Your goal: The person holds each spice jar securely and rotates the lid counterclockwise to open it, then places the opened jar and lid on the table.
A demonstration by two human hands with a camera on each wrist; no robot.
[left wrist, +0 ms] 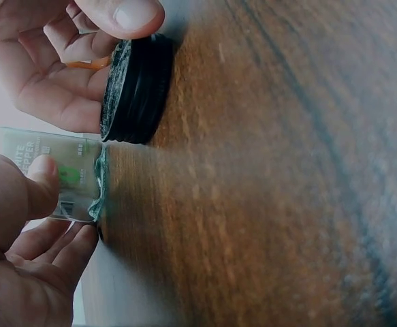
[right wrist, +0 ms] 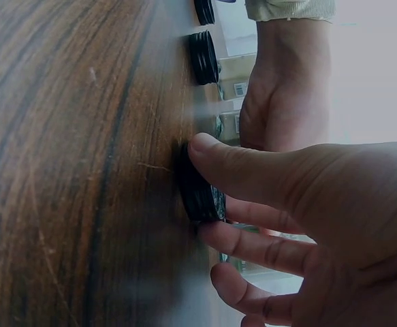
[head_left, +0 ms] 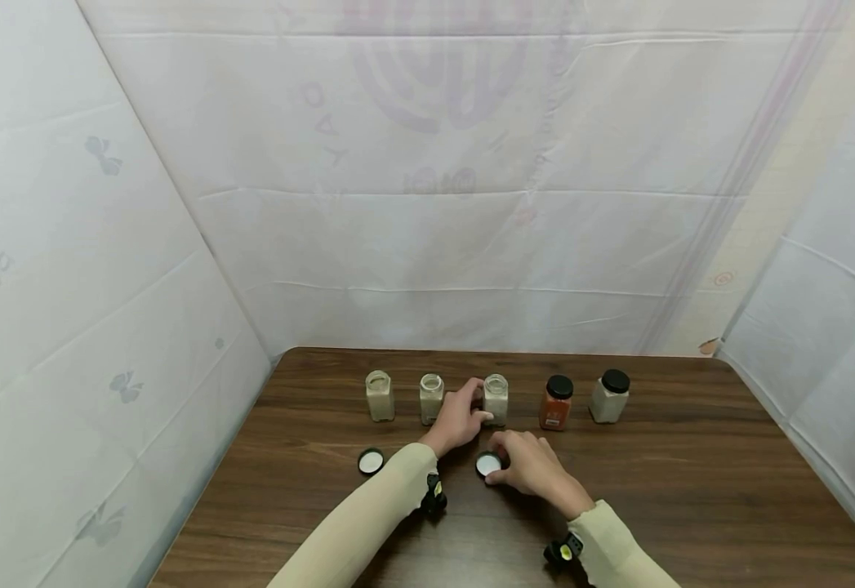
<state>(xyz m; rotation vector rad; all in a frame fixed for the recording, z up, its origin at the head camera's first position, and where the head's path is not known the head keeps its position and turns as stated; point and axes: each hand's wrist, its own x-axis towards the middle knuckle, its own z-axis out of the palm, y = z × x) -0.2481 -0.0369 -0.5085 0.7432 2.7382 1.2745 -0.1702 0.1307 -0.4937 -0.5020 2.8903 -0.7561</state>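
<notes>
A square glass jar [head_left: 496, 400] of pale powder stands uncapped in the middle of the row, and its label in the left wrist view reads white pepper. My left hand [head_left: 459, 418] grips this jar [left wrist: 72, 163] low down, thumb across the label and fingers on the opposite side. Closer to me, a black screw lid [head_left: 487, 465] lies with its white inside up. My right hand [head_left: 533, 467] pinches that lid [right wrist: 199, 187] at its rim between thumb and fingers, right at the tabletop.
Two open jars of pale powder, one far left [head_left: 380, 398] and one [head_left: 430, 398] beside my left hand, stand in the row. Rightward are a black-capped orange-red jar [head_left: 555, 404] and a capped white one [head_left: 609, 398]. Another upturned lid [head_left: 371, 462] lies by my left sleeve.
</notes>
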